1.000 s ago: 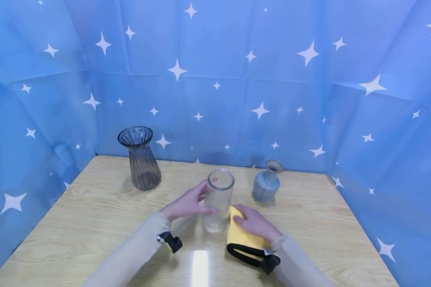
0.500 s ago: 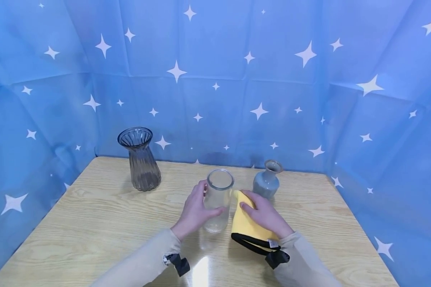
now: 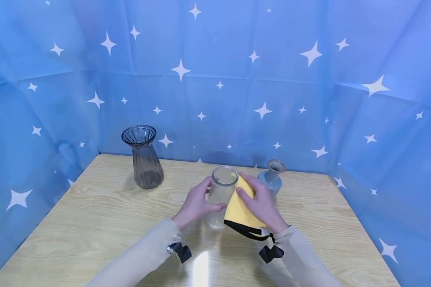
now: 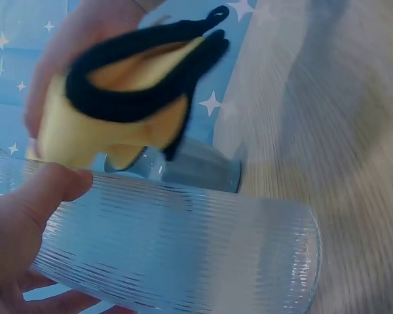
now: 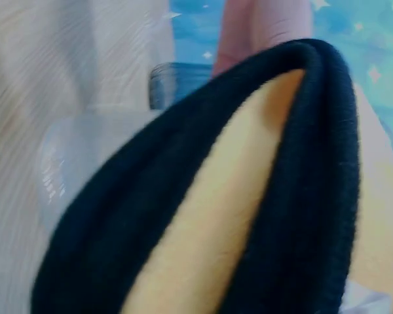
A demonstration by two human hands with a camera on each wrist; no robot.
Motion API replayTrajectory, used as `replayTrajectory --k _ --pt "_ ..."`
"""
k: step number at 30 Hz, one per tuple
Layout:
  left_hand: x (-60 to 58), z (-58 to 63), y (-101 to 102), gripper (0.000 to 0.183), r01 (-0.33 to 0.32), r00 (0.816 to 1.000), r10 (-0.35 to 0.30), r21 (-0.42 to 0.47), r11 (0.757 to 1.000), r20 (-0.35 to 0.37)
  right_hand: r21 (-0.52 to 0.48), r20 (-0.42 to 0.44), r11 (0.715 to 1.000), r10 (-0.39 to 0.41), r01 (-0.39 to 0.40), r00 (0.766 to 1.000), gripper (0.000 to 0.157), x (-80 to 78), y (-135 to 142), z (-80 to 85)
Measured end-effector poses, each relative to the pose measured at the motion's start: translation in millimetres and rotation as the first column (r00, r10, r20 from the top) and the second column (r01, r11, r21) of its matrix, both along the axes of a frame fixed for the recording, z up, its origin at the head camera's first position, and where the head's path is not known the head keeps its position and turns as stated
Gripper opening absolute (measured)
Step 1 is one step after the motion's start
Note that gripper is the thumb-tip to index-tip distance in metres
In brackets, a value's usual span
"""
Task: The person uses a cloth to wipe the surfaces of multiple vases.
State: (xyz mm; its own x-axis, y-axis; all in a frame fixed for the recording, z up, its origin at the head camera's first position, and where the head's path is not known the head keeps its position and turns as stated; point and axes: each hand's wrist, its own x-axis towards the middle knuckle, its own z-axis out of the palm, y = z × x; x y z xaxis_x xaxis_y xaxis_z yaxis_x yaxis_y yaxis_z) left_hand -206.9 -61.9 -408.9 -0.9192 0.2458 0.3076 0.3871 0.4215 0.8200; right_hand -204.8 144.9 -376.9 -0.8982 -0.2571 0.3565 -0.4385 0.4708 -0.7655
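Note:
A clear ribbed glass vase (image 3: pixel 217 196) is near the middle of the table, its open rim up. My left hand (image 3: pixel 196 203) grips it from the left, thumb across the near side and fingers behind. In my right hand (image 3: pixel 261 201) is a folded yellow cloth (image 3: pixel 241 208) with black edging, held up close against the vase's upper right side. The left wrist view has the cloth (image 4: pixel 72 134) beside the ribbed glass (image 4: pixel 183 242), near my left thumb. Cloth (image 5: pixel 209 203) fills much of the right wrist view and partly covers the vase (image 5: pixel 85 144).
A smoky grey fluted vase (image 3: pixel 146 165) stands at the back left of the wooden table (image 3: pixel 104 207). Just behind my right hand is a small blue-grey vase (image 3: pixel 271 179), partly covered by it. Blue star-patterned curtains (image 3: pixel 233 95) enclose the table's back and sides.
My right hand has lifted the cloth from low beside the vase to its upper right side, near the rim. The left hand keeps its grip, turned slightly. The view shifted a little.

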Motion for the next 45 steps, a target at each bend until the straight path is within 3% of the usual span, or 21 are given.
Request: replayTrajectory --k 6,9,14,19,28,38,45 --pt "-2.7 1.7 -0.8 0.072 0.028 1.000 -0.028 -0.019 0.999 0.010 -0.084 0.100 0.996 -0.014 0.022 0.995 0.044 2.2 0.6 10.9" --pt "-3.5 2.2 -0.8 0.073 0.036 0.999 -0.035 -0.025 0.999 0.016 -0.096 0.088 0.995 -0.012 0.020 0.996 0.041 2.7 0.7 11.2" --pt "-3.9 3.6 -1.2 0.071 0.044 0.999 -0.044 -0.023 0.999 0.031 -0.087 -0.013 0.996 -0.037 0.036 0.999 0.038 0.5 -0.1 2.0" --pt "-4.1 4.4 -2.6 0.071 0.055 0.997 -0.054 -0.009 0.998 0.050 -0.083 0.051 0.995 -0.047 0.051 0.998 0.041 -0.4 -0.5 -15.3" --pt "-4.3 4.6 -4.9 0.070 0.064 0.996 -0.064 0.013 0.998 0.067 0.123 0.143 0.992 -0.028 0.011 0.989 0.042 -3.1 1.5 -55.7" --pt "-4.1 3.6 -5.1 0.068 0.051 0.997 -0.052 0.013 0.999 0.054 0.363 0.282 0.925 0.011 -0.117 0.959 0.042 -10.6 2.8 -63.2" --pt "-3.2 3.3 -2.4 0.068 0.063 0.996 -0.064 0.021 0.998 0.064 0.435 0.257 0.888 0.033 -0.146 0.966 0.038 -13.1 2.8 -71.4"
